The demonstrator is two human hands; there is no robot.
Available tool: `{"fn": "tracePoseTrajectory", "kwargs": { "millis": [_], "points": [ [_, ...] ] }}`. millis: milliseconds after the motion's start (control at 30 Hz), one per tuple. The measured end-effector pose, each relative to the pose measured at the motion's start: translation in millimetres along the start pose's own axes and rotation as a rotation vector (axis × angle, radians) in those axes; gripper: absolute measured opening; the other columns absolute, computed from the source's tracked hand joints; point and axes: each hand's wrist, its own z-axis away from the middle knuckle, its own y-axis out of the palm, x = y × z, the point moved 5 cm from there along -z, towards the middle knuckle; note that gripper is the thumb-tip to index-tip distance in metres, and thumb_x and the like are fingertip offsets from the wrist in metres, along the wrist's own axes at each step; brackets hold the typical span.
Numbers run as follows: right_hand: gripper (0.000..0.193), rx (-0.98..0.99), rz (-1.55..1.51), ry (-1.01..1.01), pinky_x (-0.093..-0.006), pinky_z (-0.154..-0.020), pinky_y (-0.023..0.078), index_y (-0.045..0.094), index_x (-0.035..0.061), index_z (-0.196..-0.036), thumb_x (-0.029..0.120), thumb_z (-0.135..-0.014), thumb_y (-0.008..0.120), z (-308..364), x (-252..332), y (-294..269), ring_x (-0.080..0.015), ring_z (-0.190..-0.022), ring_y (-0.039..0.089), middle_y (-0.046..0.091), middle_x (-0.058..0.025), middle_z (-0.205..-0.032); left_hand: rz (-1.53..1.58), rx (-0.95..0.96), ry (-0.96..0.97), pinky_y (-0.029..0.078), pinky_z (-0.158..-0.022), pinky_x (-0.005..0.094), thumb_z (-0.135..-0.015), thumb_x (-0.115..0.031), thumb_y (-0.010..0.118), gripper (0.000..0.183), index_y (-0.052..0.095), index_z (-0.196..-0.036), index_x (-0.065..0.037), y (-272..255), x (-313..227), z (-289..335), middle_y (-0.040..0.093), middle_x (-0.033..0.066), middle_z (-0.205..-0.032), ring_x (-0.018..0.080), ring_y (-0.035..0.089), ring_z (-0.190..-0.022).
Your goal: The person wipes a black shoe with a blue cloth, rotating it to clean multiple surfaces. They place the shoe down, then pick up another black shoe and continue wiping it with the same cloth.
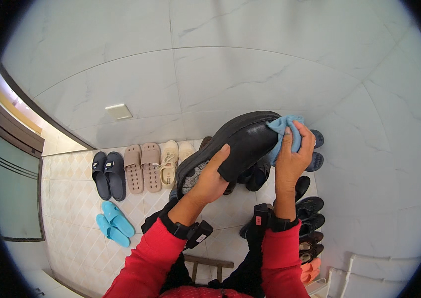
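Observation:
A black leather slipper (250,141) with a thick sole is held up in front of me, tilted, its toe toward the upper right. My left hand (209,180) grips it at the open heel end, the thumb over the edge of its upper and the other fingers hidden beneath. A patterned grey insole shows beside that hand. Against the toe, my right hand (293,151) presses a light blue cloth (286,126), its fingers closed on the fabric. Each wrist wears a black strap with a small device.
Along the wall stand navy slides (108,175), beige slippers (142,168) and cream sneakers (169,164). Turquoise slippers (115,223) lie nearer on the tiled floor. Several dark shoes (311,213) and orange slippers (310,270) line the right wall, near white pipes (347,270). A wooden stool (209,261) shows below.

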Motion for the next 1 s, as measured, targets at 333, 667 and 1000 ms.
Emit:
{"fn": "tracePoseTrajectory", "kwargs": {
  "millis": [333,667,1000],
  "points": [
    [0.036,0.407,-0.212,-0.280,-0.0369,-0.083,0.051,0.068,0.0121,-0.103,0.001,-0.070,0.075,53,51,29,-0.0295,-0.097,0.062,0.059,-0.0106,-0.106,0.116,0.007,0.080,0.039,-0.107,0.0360,-0.095,-0.020,0.052,0.040,0.055,-0.130,0.000,-15,-14,-4,0.061,0.0115,-0.129,0.0219,0.057,-0.120],
    [0.025,0.051,-0.129,-0.074,-0.0373,-0.093,0.044,0.063,0.0037,-0.107,-0.001,-0.082,0.067,6,9,11,-0.0293,-0.102,0.058,0.058,-0.0144,-0.108,0.052,-0.079,-0.055,0.040,-0.107,0.0398,-0.095,-0.022,0.047,0.044,0.053,-0.130,0.003,-6,1,-3,0.061,0.0150,-0.130,0.0280,0.058,-0.118],
    [0.035,0.389,-0.240,-0.264,-0.0367,-0.079,0.052,0.068,0.0121,-0.105,0.000,-0.073,0.071,59,51,31,-0.0311,-0.093,0.063,0.059,-0.0116,-0.107,0.221,-0.080,0.101,0.041,-0.103,0.0391,-0.097,-0.025,0.045,0.041,0.056,-0.126,0.000,-19,-21,-8,0.064,0.0125,-0.123,0.0258,0.059,-0.112]
  ]
}}
